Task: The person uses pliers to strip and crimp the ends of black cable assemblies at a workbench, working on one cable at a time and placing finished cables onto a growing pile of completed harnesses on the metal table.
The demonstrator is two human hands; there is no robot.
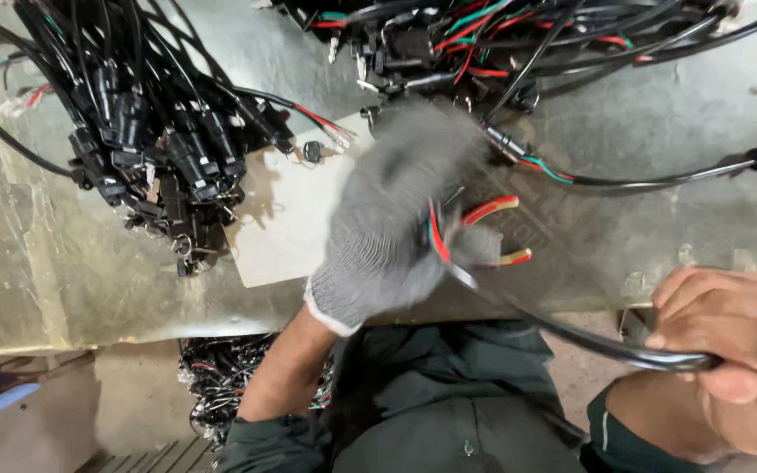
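grey-gloved left hand (pixel 396 219), blurred, clutches red-handled pliers (pixel 497 229) and coloured wires (pixel 437 235); bare right hand (pixel 729 359) fists tight round the black cable (pixel 571 333).

Cable bundle (pixel 146 131) on table (pixel 63 263) at left; wire heap (pixel 501 44) behind; card (pixel 286 215) between; pliers (pixel 497 232) right of card.

packages: none seen | labels: none seen | signs: none seen | screens: none seen | only candidate: blank pale rectangular card (pixel 286 215) that lay flat on the metal surface (pixel 659 123), partly covered, no readable marking
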